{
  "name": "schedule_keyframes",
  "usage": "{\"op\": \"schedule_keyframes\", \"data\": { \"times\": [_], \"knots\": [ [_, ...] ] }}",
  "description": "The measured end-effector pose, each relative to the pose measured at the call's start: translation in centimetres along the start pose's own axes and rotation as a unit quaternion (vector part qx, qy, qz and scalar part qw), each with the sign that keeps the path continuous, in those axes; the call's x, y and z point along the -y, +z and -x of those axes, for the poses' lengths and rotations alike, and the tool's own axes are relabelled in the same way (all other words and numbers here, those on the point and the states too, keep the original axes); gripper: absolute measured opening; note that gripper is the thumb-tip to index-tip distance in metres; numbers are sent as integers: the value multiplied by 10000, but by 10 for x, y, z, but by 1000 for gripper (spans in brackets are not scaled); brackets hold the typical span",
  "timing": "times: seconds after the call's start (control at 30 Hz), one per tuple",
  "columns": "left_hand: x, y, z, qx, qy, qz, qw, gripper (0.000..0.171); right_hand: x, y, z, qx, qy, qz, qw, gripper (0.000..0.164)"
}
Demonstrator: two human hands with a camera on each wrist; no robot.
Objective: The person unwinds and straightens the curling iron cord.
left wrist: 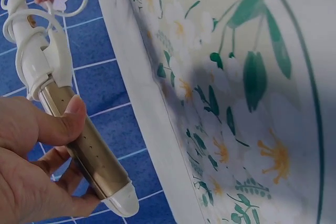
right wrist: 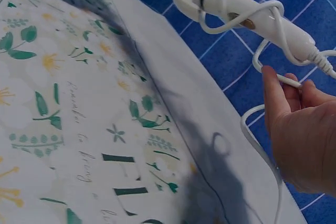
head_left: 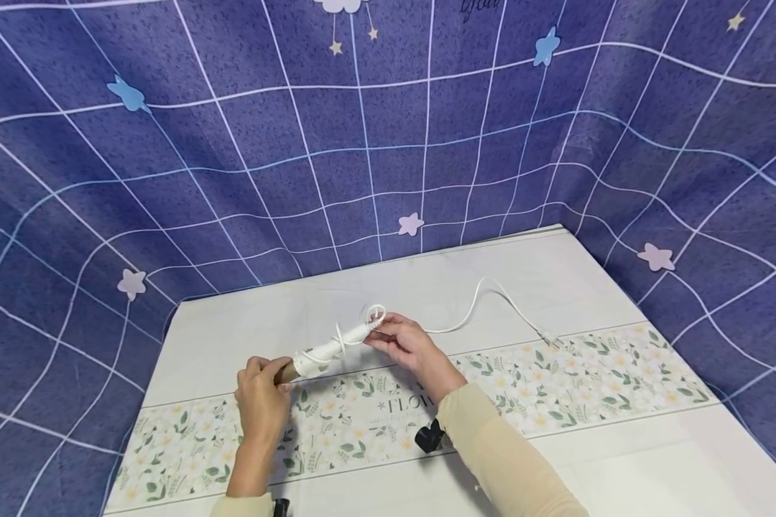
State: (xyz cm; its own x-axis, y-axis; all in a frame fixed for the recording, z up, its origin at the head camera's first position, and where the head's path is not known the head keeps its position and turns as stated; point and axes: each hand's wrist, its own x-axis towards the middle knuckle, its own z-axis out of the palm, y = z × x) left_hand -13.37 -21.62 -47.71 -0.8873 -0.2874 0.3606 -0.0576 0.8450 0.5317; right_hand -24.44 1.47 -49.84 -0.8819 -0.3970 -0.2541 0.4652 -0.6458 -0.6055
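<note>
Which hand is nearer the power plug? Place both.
Right. In the head view, the right hand pinches the white cord left of the power plug; the left hand, farther left, grips the hair iron's gold barrel.

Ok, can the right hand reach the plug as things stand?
Probably yes: the plug lies uncovered to the right of the right hand, with nothing but white cord between them. The fingers pinch that cord, though, so they would likely need to let go first.
</note>
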Motion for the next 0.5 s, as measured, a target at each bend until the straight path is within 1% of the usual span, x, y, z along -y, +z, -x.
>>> {"op": "schedule_keyframes", "data": {
  "times": [0.1,0.2,0.37,0.5],
  "knots": [
    [1,1,2,90,47,-54,9999,43,8,0,0,-186,-176,-75,9996,22],
    [3,1,3,140,38,-160,9998,43,17,-1,0,-212,-369,-151,9990,19],
    [8,0,4,247,-64,-273,9993,42,32,-3,3,40,-672,-285,9973,15],
    [13,-2,4,212,-160,-304,9992,40,42,-9,7,269,-921,-448,9944,19]
  ]
}}
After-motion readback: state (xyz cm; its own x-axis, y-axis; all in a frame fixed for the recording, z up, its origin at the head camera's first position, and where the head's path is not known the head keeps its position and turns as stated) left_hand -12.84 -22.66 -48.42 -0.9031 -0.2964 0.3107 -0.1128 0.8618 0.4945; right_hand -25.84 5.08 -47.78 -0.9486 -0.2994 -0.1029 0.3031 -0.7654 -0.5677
